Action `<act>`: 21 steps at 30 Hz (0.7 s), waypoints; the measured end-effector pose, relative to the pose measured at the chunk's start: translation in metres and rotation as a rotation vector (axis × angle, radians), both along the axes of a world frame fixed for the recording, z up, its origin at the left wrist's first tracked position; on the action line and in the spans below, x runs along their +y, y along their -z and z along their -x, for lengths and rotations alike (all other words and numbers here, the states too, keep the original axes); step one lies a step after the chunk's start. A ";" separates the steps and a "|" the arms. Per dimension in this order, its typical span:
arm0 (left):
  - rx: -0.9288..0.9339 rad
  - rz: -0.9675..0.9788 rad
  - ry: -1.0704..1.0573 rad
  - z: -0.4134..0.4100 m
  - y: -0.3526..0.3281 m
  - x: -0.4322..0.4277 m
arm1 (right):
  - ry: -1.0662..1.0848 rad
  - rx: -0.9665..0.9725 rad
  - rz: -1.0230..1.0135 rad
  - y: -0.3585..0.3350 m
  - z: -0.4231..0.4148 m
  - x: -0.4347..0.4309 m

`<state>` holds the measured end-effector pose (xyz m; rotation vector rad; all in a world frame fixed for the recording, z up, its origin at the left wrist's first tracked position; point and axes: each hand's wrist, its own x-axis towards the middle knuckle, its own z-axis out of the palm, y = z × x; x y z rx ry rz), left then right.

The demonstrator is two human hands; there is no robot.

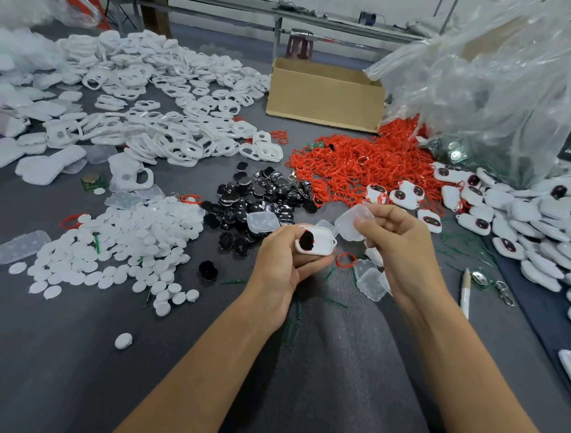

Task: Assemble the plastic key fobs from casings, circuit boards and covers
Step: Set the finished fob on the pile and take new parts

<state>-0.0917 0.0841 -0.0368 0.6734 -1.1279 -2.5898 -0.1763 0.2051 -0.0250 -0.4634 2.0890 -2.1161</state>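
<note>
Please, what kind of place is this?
Probably a factory assembly table: heaps of white casings, red loops and finished fobs lie on it; the left hand holds a casing, the right hand a clear cover.

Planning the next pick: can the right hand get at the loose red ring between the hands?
Likely yes: the red ring lies uncovered beside the right hand, though that hand pinches a translucent cover.

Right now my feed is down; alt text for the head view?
The left hand grips a white casing with a black centre, and the right hand pinches a translucent cover beside it, over a grey table. Piles of white discs, black pieces, red rings and finished fobs lie around.
</note>
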 end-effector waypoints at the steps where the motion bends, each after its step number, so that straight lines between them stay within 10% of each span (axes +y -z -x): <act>1: -0.002 -0.006 0.003 0.000 0.000 0.000 | -0.011 0.003 -0.003 0.000 -0.001 0.000; 21: -0.009 0.184 0.132 0.001 0.006 0.003 | -0.165 0.346 -0.267 0.000 -0.016 -0.012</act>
